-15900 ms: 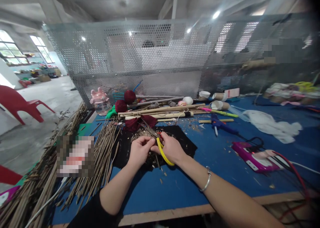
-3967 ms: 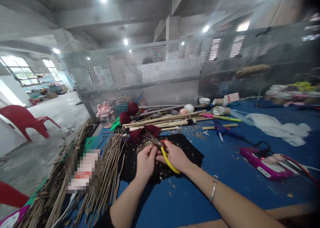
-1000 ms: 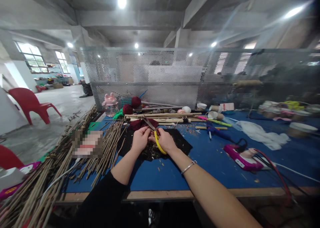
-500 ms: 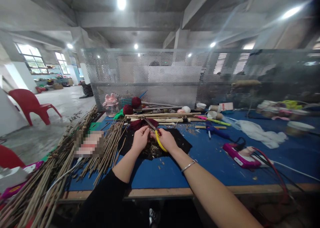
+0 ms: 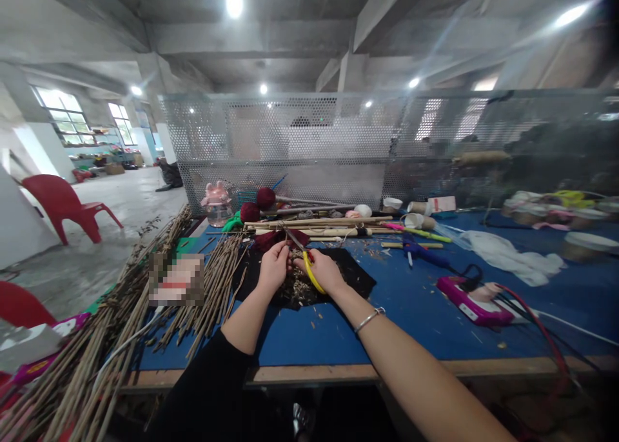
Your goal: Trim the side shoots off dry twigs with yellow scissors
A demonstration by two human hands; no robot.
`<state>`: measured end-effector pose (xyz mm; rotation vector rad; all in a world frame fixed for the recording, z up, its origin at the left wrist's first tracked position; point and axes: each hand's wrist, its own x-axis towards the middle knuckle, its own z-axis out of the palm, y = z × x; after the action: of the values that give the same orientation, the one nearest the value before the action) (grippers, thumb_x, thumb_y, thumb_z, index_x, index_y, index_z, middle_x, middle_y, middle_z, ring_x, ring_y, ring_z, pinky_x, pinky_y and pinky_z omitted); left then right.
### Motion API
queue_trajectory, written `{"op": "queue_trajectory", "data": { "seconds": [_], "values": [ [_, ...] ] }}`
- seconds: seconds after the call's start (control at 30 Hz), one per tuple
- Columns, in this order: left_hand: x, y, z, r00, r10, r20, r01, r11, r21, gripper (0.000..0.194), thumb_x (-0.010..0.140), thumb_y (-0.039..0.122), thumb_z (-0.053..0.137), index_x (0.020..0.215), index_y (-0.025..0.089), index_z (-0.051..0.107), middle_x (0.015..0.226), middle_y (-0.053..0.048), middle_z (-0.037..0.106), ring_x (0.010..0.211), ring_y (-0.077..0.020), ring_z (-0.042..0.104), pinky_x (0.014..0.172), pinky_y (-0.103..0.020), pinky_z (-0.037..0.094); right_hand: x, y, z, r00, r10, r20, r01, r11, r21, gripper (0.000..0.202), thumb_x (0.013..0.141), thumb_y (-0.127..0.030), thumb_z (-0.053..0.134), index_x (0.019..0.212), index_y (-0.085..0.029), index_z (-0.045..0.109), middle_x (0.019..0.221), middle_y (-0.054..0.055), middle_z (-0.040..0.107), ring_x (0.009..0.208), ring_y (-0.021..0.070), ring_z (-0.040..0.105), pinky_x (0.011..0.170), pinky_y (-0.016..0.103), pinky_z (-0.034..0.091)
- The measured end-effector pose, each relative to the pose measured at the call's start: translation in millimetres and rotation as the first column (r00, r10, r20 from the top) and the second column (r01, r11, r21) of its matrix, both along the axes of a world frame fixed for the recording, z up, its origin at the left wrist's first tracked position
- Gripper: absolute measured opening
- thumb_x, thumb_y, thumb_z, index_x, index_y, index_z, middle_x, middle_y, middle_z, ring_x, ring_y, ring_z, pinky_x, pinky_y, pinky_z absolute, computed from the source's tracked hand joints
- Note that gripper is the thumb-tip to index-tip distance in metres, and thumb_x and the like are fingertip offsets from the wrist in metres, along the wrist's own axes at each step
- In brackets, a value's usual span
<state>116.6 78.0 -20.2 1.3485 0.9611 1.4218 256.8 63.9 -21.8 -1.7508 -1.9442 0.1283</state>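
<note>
My right hand (image 5: pixel 325 272) is closed round the yellow handles of a pair of scissors (image 5: pixel 312 275), whose metal blades point up and left. Close beside it, my left hand (image 5: pixel 275 266) has its fingers pinched together near the blades; what it holds is too small to make out. Under both hands lies a black cloth (image 5: pixel 355 271) strewn with dry plant clippings (image 5: pixel 297 290). A dark red cloth or yarn piece (image 5: pixel 268 240) sits just beyond my left hand.
Bundled thin sticks (image 5: pixel 207 300) cover the table's left side. Bamboo rods (image 5: pixel 319 222), dark red balls (image 5: pixel 265 198) and a clear bottle (image 5: pixel 217 206) stand along the back. To the right are a blue glue gun (image 5: pixel 425 253), a purple power strip (image 5: pixel 471 303) and a white plastic bag (image 5: pixel 512 258).
My hands have drawn slightly apart, showing more of the clippings between them. The scissors stay in my right hand. The whole view has shifted a little.
</note>
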Motion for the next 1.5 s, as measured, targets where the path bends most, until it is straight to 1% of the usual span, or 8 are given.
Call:
{"op": "queue_trajectory", "data": {
  "seconds": [0.17,0.3,0.4,0.5,0.67,0.9,1.23,1.5],
  "values": [
    [0.1,-2.0,3.9,0.999,-0.027,0.030,0.028,0.999,-0.028,0.026,0.075,0.027,0.054,0.096,0.014,0.062,0.072,-0.003,0.064,0.055,-0.0093,0.056,0.049,-0.019,0.045,-1.3,-2.4,-0.3,1.000,0.014,0.025,-0.015,1.000,0.005,0.048,0.070,-0.064,0.049,0.091,-0.021,0.048,0.084,0.005,0.063,0.077,0.0217,0.060,0.058,0.025,0.032],
    [0.9,-2.5,3.3,0.989,-0.116,0.088,0.122,0.991,-0.062,0.027,0.073,0.028,0.057,0.095,0.013,0.062,0.077,-0.005,0.068,0.060,-0.0121,0.061,0.056,-0.022,0.048,-2.2,-4.7,1.2,0.999,0.027,-0.019,-0.027,0.999,-0.017,0.049,0.070,-0.062,0.051,0.096,-0.021,0.046,0.092,0.007,0.063,0.083,0.0223,0.060,0.061,0.026,0.035],
    [2.1,-2.8,0.6,0.973,-0.199,0.118,0.209,0.974,-0.083,0.027,0.073,0.032,0.057,0.092,0.013,0.060,0.076,-0.005,0.068,0.058,-0.0119,0.060,0.051,-0.021,0.047,-2.3,-5.4,2.5,0.998,0.039,-0.057,-0.041,0.999,-0.023,0.049,0.072,-0.061,0.051,0.099,-0.020,0.045,0.095,0.007,0.062,0.085,0.0225,0.061,0.062,0.026,0.036],
    [4.0,-3.2,-2.6,0.967,-0.226,0.118,0.240,0.964,-0.116,0.026,0.072,0.036,0.059,0.087,0.014,0.058,0.073,-0.004,0.067,0.052,-0.0110,0.059,0.047,-0.020,0.046,-2.2,-5.3,3.6,0.997,0.034,-0.072,-0.038,0.998,-0.043,0.048,0.073,-0.061,0.050,0.098,-0.020,0.045,0.092,0.007,0.063,0.083,0.0228,0.061,0.061,0.026,0.036],
    [5.3,-4.0,-4.4,0.982,-0.174,0.080,0.180,0.981,-0.075,0.021,0.071,0.033,0.058,0.082,0.015,0.057,0.070,-0.004,0.067,0.054,-0.0129,0.060,0.050,-0.023,0.047,-2.0,-4.6,4.8,0.997,0.049,-0.055,-0.051,0.998,-0.049,0.049,0.071,-0.060,0.052,0.095,-0.019,0.045,0.095,0.008,0.061,0.085,0.0232,0.060,0.060,0.025,0.036],
    [2.3,-6.9,-0.3,0.989,-0.098,-0.112,0.095,0.995,-0.033,0.020,0.074,0.032,0.053,0.075,0.014,0.061,0.067,-0.004,0.065,0.051,-0.0115,0.056,0.045,-0.021,0.045,-1.2,-7.1,7.0,0.999,0.026,0.025,-0.025,0.999,-0.044,0.052,0.069,-0.062,0.054,0.097,-0.019,0.045,0.092,0.008,0.062,0.083,0.0223,0.060,0.062,0.026,0.035],
    [2.8,-5.4,-1.0,0.992,-0.070,-0.101,0.068,0.997,-0.023,0.022,0.076,0.033,0.052,0.081,0.015,0.062,0.062,-0.002,0.061,0.043,-0.0083,0.049,0.039,-0.019,0.042,-2.3,-4.2,3.5,0.999,0.033,-0.005,-0.033,0.997,-0.073,0.050,0.069,-0.065,0.052,0.089,-0.019,0.051,0.081,0.008,0.064,0.074,0.0202,0.061,0.054,0.023,0.031],
    [0.6,-1.3,-4.5,0.990,0.000,-0.138,-0.002,1.000,-0.015,0.025,0.076,0.032,0.052,0.089,0.015,0.064,0.071,-0.004,0.064,0.052,-0.0107,0.055,0.042,-0.019,0.045,-1.1,-3.3,3.6,1.000,0.005,0.000,-0.005,0.998,-0.064,0.046,0.075,-0.065,0.042,0.084,-0.021,0.054,0.079,0.007,0.065,0.072,0.0196,0.061,0.053,0.023,0.031]
  ]
}}
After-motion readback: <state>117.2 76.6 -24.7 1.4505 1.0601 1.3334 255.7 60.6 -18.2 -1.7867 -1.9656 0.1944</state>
